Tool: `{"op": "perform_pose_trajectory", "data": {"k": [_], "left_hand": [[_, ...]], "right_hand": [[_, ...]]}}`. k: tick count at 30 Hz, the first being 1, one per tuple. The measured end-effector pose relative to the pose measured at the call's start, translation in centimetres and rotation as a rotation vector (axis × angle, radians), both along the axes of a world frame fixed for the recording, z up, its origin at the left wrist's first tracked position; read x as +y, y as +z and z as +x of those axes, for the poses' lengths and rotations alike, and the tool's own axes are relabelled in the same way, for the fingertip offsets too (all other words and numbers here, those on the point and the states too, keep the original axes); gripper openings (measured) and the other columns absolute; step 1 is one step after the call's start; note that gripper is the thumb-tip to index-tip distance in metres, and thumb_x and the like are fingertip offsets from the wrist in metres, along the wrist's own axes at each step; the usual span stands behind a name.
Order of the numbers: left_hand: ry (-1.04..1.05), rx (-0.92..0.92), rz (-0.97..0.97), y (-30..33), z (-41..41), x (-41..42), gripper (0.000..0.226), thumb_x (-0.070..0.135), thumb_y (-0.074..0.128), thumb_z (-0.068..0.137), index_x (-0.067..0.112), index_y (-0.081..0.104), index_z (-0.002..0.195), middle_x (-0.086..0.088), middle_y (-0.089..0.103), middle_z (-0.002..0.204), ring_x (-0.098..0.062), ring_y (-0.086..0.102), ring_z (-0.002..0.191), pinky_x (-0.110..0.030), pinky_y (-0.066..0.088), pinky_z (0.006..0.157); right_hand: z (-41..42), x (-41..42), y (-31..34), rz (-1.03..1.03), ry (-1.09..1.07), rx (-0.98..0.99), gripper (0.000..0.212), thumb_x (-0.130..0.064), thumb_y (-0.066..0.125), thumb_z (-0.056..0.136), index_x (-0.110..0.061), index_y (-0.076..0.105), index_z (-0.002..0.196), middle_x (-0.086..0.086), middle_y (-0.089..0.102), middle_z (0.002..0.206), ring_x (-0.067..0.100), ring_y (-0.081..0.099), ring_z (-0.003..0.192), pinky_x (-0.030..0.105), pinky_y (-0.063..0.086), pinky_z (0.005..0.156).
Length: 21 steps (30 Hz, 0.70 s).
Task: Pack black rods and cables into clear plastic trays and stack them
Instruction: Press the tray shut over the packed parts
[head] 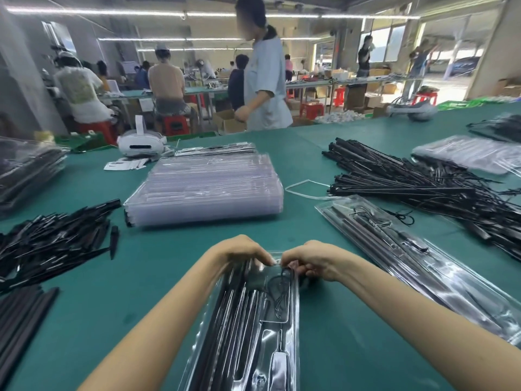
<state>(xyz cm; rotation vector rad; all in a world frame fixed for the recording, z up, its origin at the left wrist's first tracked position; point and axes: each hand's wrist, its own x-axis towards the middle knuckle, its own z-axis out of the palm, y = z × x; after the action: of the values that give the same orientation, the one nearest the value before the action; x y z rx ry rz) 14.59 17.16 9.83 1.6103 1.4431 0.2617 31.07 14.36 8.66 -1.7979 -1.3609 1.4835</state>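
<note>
Clear plastic tray (253,328) lies on green table (112,306) straight ahead of person, black rods (225,320) in long slots, coiled cable (280,289) in small pocket. Left hand (242,251) and right hand (313,262) both curled over tray's far end, fingers pinching rim. Looks like closing step; next, press edges shut, then lay tray on finished tray (408,249) at right

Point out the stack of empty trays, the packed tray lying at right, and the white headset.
Empty tray stack (207,187): head view, top sheet, centre.
Packed tray (417,249): head view, clear lid, mid-length.
White headset (140,145): head view, front shell.
</note>
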Motion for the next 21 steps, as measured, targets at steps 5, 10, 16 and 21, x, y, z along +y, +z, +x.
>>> {"op": "perform_pose_trajectory", "data": {"k": [5,10,16,21], "left_hand": [[0.002,-0.025,0.027,-0.5,0.0,0.1,0.008,0.011,0.077,0.074,0.006,0.075,0.081,-0.004,0.072,0.084,-0.015,0.060,0.089,-0.034,0.043,0.104],[0.002,0.028,0.051,-0.4,0.2,-0.2,0.016,0.012,0.075,0.076,0.004,0.075,0.090,-0.005,0.068,0.086,-0.016,0.057,0.088,-0.032,0.043,0.098],[0.021,0.078,0.008,0.1,-0.3,-0.3,0.036,0.032,0.078,0.074,0.007,0.073,0.101,-0.001,0.058,0.070,-0.016,0.051,0.068,-0.025,0.042,0.063],[0.058,0.081,0.050,-0.7,-1.0,0.2,0.022,0.031,0.083,0.068,0.015,0.075,0.080,0.000,0.063,0.074,-0.018,0.053,0.085,-0.030,0.040,0.092]], "right_hand": [[-0.8,-0.4,-0.3,0.072,-0.078,-0.066,0.021,-0.010,0.068,0.069,-0.013,0.055,0.054,-0.001,0.048,0.048,0.005,0.030,0.033,0.016,0.021,0.037],[-0.6,-0.6,-0.7,0.110,-0.042,-0.113,0.015,-0.013,0.071,0.069,-0.011,0.058,0.060,0.000,0.049,0.048,0.009,0.032,0.040,0.019,0.025,0.043],[-0.2,-0.2,-0.4,0.012,0.032,0.056,0.020,-0.015,0.055,0.087,-0.012,0.057,0.068,0.005,0.047,0.061,0.011,0.040,0.044,0.021,0.026,0.046],[0.6,-0.7,-0.4,0.051,0.074,0.178,0.025,-0.030,0.052,0.096,-0.011,0.061,0.083,0.001,0.057,0.067,0.005,0.051,0.049,0.015,0.030,0.048]]}}
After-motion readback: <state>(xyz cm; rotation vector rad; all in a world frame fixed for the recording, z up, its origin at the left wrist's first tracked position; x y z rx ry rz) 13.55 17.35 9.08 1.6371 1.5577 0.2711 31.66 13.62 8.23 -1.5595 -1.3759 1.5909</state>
